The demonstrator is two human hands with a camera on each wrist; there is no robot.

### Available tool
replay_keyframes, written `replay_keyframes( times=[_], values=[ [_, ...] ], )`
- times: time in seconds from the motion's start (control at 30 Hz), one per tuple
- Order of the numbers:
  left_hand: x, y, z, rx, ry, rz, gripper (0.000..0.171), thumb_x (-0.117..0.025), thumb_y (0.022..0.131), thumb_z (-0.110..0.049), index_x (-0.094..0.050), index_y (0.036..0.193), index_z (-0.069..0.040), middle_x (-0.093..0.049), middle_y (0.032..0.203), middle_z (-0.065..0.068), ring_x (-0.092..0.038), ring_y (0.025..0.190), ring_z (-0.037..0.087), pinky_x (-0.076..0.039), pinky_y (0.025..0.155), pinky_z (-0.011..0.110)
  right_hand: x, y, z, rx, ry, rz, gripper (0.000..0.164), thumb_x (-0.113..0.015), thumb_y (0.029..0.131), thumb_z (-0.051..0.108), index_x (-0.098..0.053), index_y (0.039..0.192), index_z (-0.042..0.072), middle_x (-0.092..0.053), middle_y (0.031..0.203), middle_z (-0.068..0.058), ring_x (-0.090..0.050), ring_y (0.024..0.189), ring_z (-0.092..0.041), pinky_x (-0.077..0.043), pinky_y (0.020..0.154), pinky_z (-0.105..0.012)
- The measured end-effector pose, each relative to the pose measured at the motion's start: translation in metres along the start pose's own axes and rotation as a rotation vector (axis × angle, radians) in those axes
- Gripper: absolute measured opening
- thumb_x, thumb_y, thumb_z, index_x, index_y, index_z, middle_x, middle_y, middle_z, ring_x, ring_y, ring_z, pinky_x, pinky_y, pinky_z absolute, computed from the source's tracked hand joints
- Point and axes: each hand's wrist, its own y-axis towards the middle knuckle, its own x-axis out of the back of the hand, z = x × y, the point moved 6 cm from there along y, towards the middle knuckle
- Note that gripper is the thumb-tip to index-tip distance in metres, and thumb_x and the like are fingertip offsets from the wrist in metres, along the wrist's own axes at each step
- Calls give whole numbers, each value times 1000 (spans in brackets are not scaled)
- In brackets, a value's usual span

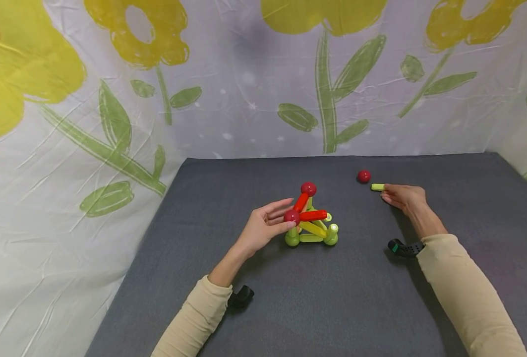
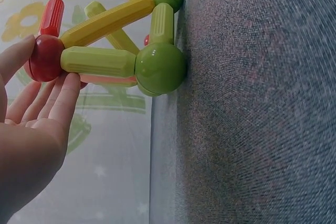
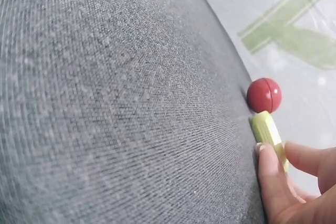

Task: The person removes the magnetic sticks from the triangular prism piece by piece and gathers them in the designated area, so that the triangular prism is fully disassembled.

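Observation:
A small frame of magnetic rods and balls stands on the dark table, with green balls at its base and red balls higher up. My left hand holds one red ball of it between thumb and fingers, from the left side. Red rods, a yellow rod and light green rods join at that ball. Over to the right, my right hand pinches a loose light green rod between thumb and fingertips. Just beyond the rod's free end lies a loose red ball.
The dark grey cloth-covered table runs back to a pale curtain printed with yellow flowers. Black straps sit at both wrists. Another red ball tops the far side of the frame.

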Motion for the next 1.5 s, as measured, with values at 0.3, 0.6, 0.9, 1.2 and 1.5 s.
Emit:
replay_keyframes(
  times=[0.3,0.6,0.9,1.2,1.5],
  values=[
    [1,0,0,5,8,-9,56,-65,88,4,-43,140,5,-50,135,22,-51,120,36,-48,91,34,0,-1,0,19,10,9,27,-61,92,1,-51,117,1,-64,62,-2,-66,59,-9,-56,63,-22],
    [0,1,0,2,19,-7,55,-65,89,3,-44,140,4,-50,135,21,-53,119,32,-49,91,34,-2,-17,8,100,-16,80,60,-61,94,17,-33,145,1,-63,71,3,-65,66,-7,-55,69,-22],
    [0,1,0,11,19,-13,55,-65,88,3,-45,139,3,-51,134,21,-54,118,31,-49,91,34,-27,-40,4,96,-18,511,53,-50,99,30,-31,139,1,-62,97,-2,-63,88,-12,-53,80,-25],
    [0,0,1,13,15,-10,55,-65,88,3,-44,139,5,-51,134,22,-54,118,33,-49,91,34,-43,-53,-14,76,-37,701,33,-46,102,30,-51,124,7,-66,102,-7,-65,95,-16,-51,87,-28],
    [0,-1,-2,3,20,-13,54,-65,88,3,-45,139,4,-51,134,22,-54,118,33,-48,91,35,-58,-68,-27,105,-141,803,31,-42,104,23,-50,126,2,-65,107,-8,-63,101,-19,-48,92,-30]
  ],
)
